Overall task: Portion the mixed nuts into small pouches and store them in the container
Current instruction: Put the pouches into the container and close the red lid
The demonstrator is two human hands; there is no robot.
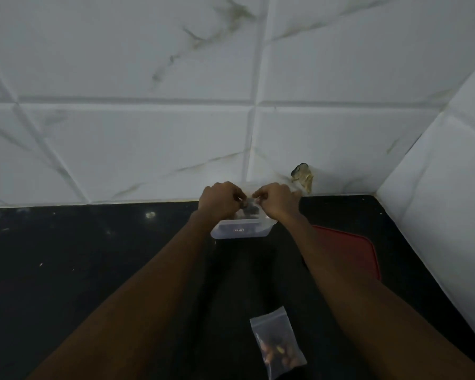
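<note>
Dark bench [93,270] against white marbled tiles [148,133]; left hand [220,200] and right hand [277,200] meet above the clear container [242,232], fingers curled, pinching what looks like a small pouch [248,208] between them. I'd run the seal fully shut before dropping it in. Another filled pouch [279,344] waits nearer.

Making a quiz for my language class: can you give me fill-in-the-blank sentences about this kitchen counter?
1. The lid on the counter is coloured ____.
2. The near pouch holds mixed ____.
3. The left hand and right hand pinch a small pouch above the clear ____.
Missing words: red; nuts; container.
</note>
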